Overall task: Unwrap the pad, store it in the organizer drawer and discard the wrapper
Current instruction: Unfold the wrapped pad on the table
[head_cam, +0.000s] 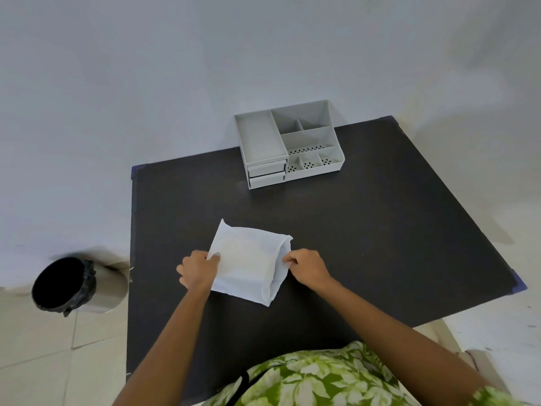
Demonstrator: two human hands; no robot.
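Two hands are on the pad (248, 265), which lies flat on the dark table (380, 230), near the person and well apart from the organizer (288, 143) at the far edge. The left hand (199, 269) pinches the left edge, thumb over fingers, clamped on the white wrapper. The right hand (307, 266) has its fingers drawn together on the right edge, where the wrapper gapes open in a fold.

Orientation: the pad looks roughly square while folded. Its longer run appears to lie from far-left to near-right, skewed to the table edge. A pointed flap sticks out at the far-left corner; the open mouth faces right, toward the right hand.

Risks, as judged from this position:
- Both grips sit on thin wrapper only. A sharp pull apart could tear the film and leave scraps on the pad.
- If the pad clings to the wrapper, it may come out creased or folded on itself.
- Both drawers (267, 172) appear closed. One hand must let go to open one, and the freed pad could slide off.
- The bin (66, 284) stands on the floor left of the table. A light wrapper tossed from here could miss it.
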